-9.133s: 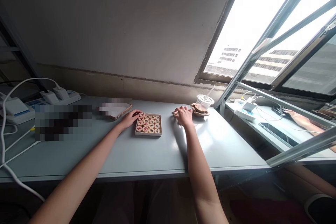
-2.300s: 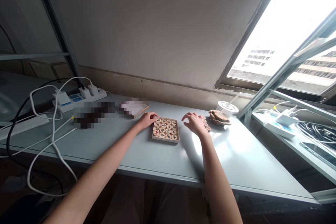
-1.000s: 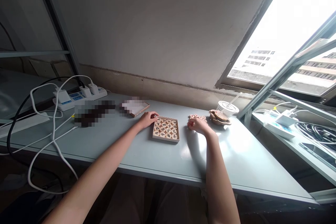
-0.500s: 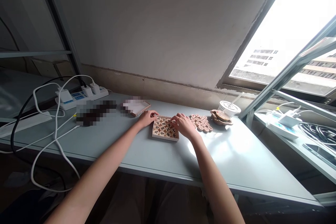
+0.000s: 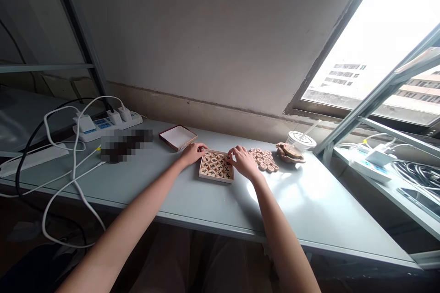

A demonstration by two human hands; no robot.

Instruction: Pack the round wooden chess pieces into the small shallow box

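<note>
A shallow box (image 5: 216, 180) of round wooden pieces with black characters lies on the grey table (image 5: 192, 201). My left hand (image 5: 192, 153) is at the box's upper left corner, its thumb and fingers closed on the rim. Over the right side of the box, my right hand (image 5: 241, 161) is curved, thumb and fingers apart, fingertips at the pieces by the right edge. Just right of that hand sits a group of loose round pieces with red characters (image 5: 266, 160). An open box lid (image 5: 178, 137) lies behind my left hand.
A carved wooden dish (image 5: 290, 153) and a lidded plastic cup with a straw (image 5: 301, 139) stand at the back right. Power strips (image 5: 103, 127) and looping white cables occupy the left side. A metal frame and window are at the right.
My right hand has shifted slightly and its thumb and fingers have spread a little at the box's right edge. My left hand stays at the corner.
</note>
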